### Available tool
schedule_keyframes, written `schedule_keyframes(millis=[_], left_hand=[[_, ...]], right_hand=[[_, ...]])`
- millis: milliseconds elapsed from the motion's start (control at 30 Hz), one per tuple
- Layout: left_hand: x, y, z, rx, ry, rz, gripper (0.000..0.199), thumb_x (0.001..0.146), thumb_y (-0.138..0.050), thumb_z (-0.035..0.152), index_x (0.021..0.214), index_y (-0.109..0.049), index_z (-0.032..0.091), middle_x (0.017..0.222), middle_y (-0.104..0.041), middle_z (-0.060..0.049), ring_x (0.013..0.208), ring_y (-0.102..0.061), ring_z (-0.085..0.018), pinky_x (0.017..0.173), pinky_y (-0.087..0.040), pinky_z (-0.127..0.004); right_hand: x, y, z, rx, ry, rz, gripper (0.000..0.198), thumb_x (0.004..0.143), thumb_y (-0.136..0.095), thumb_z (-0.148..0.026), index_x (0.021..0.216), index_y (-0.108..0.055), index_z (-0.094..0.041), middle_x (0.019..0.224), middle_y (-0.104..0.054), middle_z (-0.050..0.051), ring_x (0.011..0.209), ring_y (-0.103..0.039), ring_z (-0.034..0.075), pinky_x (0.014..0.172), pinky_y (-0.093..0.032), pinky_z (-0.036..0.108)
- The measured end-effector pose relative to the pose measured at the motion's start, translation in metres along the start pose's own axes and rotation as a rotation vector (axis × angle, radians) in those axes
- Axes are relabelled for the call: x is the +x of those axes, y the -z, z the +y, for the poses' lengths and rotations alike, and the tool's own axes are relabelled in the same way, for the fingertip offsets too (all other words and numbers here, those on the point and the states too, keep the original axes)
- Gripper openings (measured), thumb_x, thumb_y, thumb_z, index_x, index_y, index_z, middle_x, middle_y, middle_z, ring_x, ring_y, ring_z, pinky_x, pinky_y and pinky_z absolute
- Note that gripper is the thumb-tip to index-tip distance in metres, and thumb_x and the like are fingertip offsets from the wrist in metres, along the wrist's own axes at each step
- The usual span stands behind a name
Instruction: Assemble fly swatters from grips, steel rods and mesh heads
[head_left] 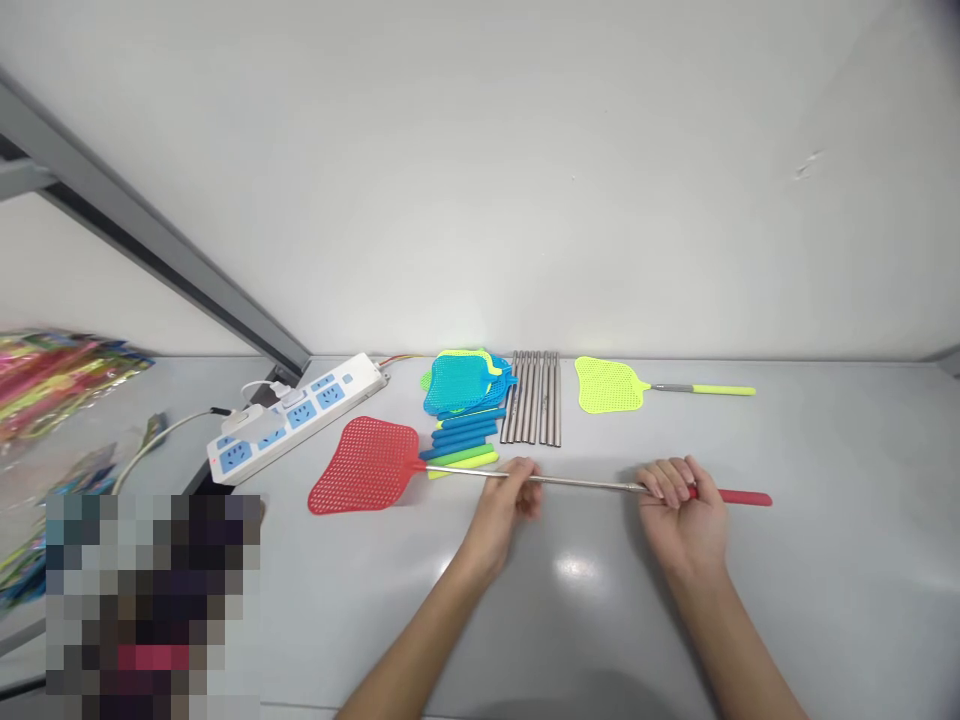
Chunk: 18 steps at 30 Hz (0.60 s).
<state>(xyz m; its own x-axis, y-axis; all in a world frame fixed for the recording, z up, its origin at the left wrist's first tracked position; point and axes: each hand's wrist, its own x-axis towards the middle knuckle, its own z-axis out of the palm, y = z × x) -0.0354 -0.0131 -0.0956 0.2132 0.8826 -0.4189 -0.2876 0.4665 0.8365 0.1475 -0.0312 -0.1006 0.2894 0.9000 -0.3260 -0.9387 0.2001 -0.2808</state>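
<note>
A red fly swatter (367,466) with its telescopic metal rod drawn out lies crosswise between my hands, mesh head to the left. My left hand (506,500) pinches the rod near its middle. My right hand (684,505) is wrapped round the rod's end and the start of the red grip. Behind them lies a row of metal rods (531,400). To its left are stacked blue and yellow-green swatter heads (459,384), with several blue, green and yellow handle sleeves (466,436) in front. A yellow-green fly swatter (611,386) with a shorter rod lies at the back right.
A white power strip (300,418) with plugs and cables sits at the left, beside a grey metal frame post (165,220). Colourful plastic-wrapped packages (60,385) lie on the far left. A pale wall (570,180) bounds the grey table (847,580) at the back.
</note>
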Motion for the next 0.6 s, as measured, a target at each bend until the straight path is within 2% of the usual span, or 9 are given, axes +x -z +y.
schedule_keyframes(millis=[100, 233, 300, 400, 600], left_hand=[[-0.003, -0.003, -0.004, 0.142, 0.011, -0.067, 0.028, 0.076, -0.047, 0.041, 0.064, -0.047, 0.016, 0.052, -0.042, 0.004, 0.046, -0.038, -0.007, 0.047, -0.028, -0.021], [-0.008, -0.004, -0.007, 0.341, 0.047, -0.215, 0.044, 0.080, -0.036, 0.047, 0.050, -0.040, 0.016, 0.042, -0.029, 0.005, 0.040, -0.025, -0.006, 0.043, -0.019, -0.023], [-0.010, -0.004, -0.005, 0.349, 0.085, -0.304, 0.046, 0.081, -0.032, 0.048, 0.048, -0.034, 0.017, 0.040, -0.024, 0.006, 0.040, -0.021, -0.007, 0.043, -0.016, -0.024], [-0.013, -0.006, -0.003, 0.300, 0.133, -0.396, 0.042, 0.082, -0.032, 0.045, 0.050, -0.027, 0.018, 0.042, -0.023, 0.006, 0.041, -0.019, -0.007, 0.043, -0.015, -0.024], [-0.014, -0.007, -0.004, 0.246, 0.177, -0.456, 0.041, 0.082, -0.031, 0.044, 0.050, -0.024, 0.019, 0.042, -0.023, 0.006, 0.041, -0.018, -0.007, 0.043, -0.014, -0.025]], right_hand=[[-0.002, -0.001, 0.005, -0.002, -0.051, 0.000, 0.026, 0.077, -0.046, -0.011, 0.058, -0.030, -0.018, 0.046, -0.019, -0.009, 0.037, -0.024, 0.005, 0.039, -0.032, 0.018], [-0.006, -0.002, 0.014, 0.013, -0.099, 0.032, 0.027, 0.077, -0.048, -0.012, 0.058, -0.030, -0.018, 0.045, -0.020, -0.010, 0.036, -0.023, 0.004, 0.037, -0.031, 0.018], [-0.009, 0.000, 0.016, 0.029, -0.090, 0.055, 0.027, 0.077, -0.048, -0.013, 0.057, -0.030, -0.018, 0.044, -0.021, -0.010, 0.035, -0.023, 0.004, 0.036, -0.030, 0.018], [-0.012, 0.003, 0.018, 0.045, -0.079, 0.069, 0.029, 0.077, -0.048, -0.013, 0.056, -0.029, -0.018, 0.043, -0.022, -0.010, 0.034, -0.022, 0.004, 0.034, -0.029, 0.017], [-0.018, 0.006, 0.025, -0.016, -0.061, 0.068, 0.030, 0.077, -0.049, -0.015, 0.055, -0.028, -0.018, 0.042, -0.023, -0.010, 0.034, -0.022, 0.004, 0.034, -0.028, 0.017]])
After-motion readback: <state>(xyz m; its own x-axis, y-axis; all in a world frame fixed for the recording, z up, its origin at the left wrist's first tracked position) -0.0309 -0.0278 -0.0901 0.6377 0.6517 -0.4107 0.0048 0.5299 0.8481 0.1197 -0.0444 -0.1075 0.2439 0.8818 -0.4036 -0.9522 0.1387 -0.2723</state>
